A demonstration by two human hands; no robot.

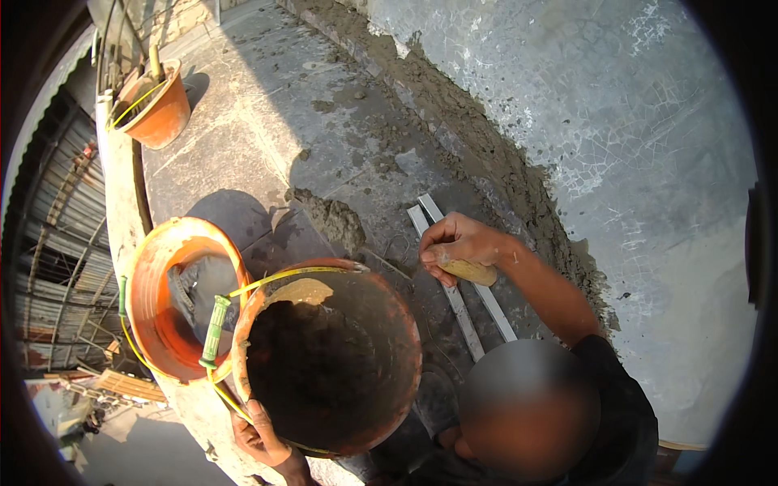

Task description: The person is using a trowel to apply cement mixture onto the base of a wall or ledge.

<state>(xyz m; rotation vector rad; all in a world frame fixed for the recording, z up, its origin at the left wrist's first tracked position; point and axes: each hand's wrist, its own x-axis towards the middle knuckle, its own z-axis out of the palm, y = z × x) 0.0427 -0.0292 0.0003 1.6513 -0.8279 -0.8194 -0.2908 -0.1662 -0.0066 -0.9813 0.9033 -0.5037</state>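
Observation:
My left hand (263, 433) grips the near orange bucket (405, 340) low on its left side. Its dark, grime-coated inside is partly shadowed, and a yellow handle with a green grip (216, 328) hangs over it. My right hand (450, 243) is closed round a tan wooden handle (470, 271) above two metal bars (494, 308) lying on the concrete; whatever the handle belongs to is mostly hidden. A second orange bucket (146, 308), holding something grey, stands just left of the first. A blurred rounded area (527, 405) covers the lower right, beside a black sleeve.
An orange bucket with tools (158, 117) stands at upper left on the ledge (127, 186). Beyond its edge lie corrugated sheets and rods (69, 283) at a lower level. A cracked grey surface (632, 121) fills the right, bordered by rough mortar (519, 186). Mortar lumps (340, 219) lie mid-floor.

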